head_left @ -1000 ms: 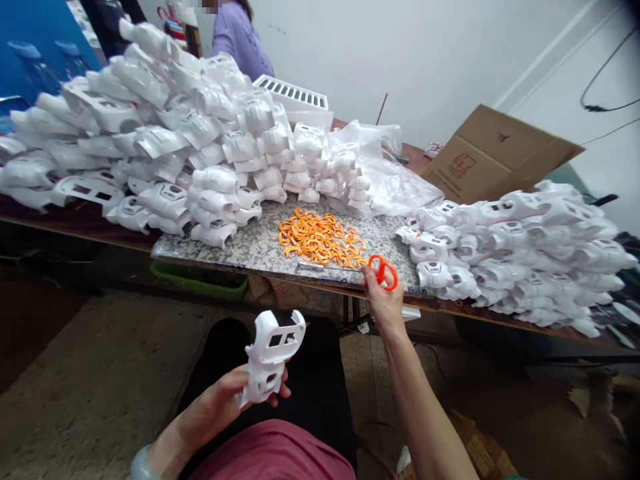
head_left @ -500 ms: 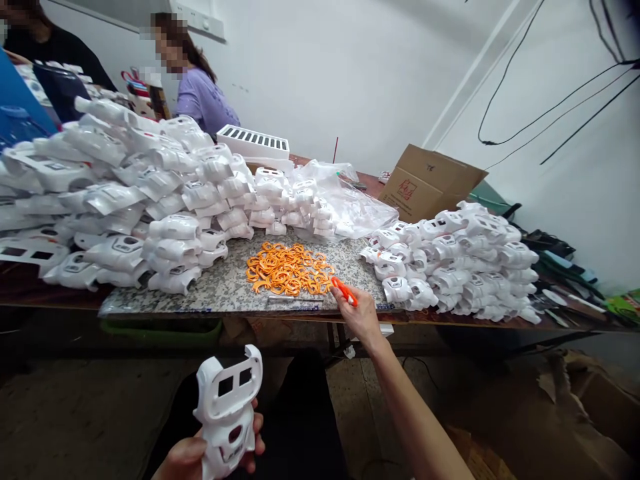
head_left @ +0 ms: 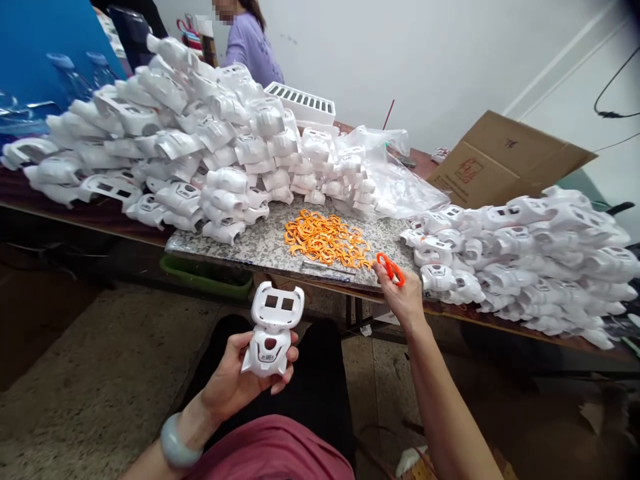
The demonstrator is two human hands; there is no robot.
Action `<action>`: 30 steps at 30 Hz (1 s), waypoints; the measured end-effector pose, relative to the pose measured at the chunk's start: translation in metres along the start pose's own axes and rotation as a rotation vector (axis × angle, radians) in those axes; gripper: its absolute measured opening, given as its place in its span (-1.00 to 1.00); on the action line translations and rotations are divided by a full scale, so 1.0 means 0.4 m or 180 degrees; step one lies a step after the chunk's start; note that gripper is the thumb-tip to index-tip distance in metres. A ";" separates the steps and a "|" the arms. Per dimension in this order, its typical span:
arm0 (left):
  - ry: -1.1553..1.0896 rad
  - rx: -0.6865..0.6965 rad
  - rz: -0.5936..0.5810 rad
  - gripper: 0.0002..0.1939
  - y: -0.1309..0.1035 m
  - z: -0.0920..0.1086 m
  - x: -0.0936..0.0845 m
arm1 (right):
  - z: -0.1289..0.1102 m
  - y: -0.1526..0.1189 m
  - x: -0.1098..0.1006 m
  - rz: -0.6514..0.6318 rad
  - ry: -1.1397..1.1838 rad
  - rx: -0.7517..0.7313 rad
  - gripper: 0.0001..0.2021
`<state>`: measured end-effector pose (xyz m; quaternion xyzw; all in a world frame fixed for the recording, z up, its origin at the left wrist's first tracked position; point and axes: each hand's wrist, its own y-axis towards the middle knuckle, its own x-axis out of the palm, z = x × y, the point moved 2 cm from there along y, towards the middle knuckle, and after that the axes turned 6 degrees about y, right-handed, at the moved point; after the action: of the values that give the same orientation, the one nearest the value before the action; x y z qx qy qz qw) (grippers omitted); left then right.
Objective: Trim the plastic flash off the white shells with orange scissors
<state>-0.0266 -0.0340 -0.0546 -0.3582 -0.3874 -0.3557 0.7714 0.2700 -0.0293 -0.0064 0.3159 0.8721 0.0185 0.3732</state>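
Robot shell [head_left: 277, 312] is facing up over the dark-clad lap [head_left: 325, 360], left hand [head_left: 233, 373] half-curled and gripping its lower body. The right hand [head_left: 404, 297] is closing its fingers round red looped handles [head_left: 398, 275], beside the curved orange clips [head_left: 320, 237]. Looks like a hold-and-reach step; imo next move's calling for a steady left grip. The shell's looking glossy, thin and hollow; the granite-like slab [head_left: 215, 248] is showing grey speckles.

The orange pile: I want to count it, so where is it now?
In the head view, the orange pile lies mid-picture on the speckled slab, left of the right hand, between the left heap and right heap of white shells.
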 end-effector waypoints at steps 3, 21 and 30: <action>-0.0036 -0.0006 0.0116 -0.44 -0.005 -0.004 -0.006 | 0.008 0.035 -0.005 -0.0079 -0.0286 -0.0082 -0.59; -0.0036 0.0015 0.0460 -0.38 -0.002 -0.008 -0.026 | 0.051 0.102 0.028 -0.0922 -0.0638 -0.0255 -0.67; -0.0014 0.0013 0.0418 -0.38 0.000 -0.010 -0.035 | 0.058 0.108 0.011 -0.0887 0.0179 -0.0087 -0.65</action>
<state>-0.0315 -0.0333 -0.0683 -0.3820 -0.3655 -0.3027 0.7930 0.3063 0.0030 -0.0146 0.1859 0.9173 -0.0127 0.3518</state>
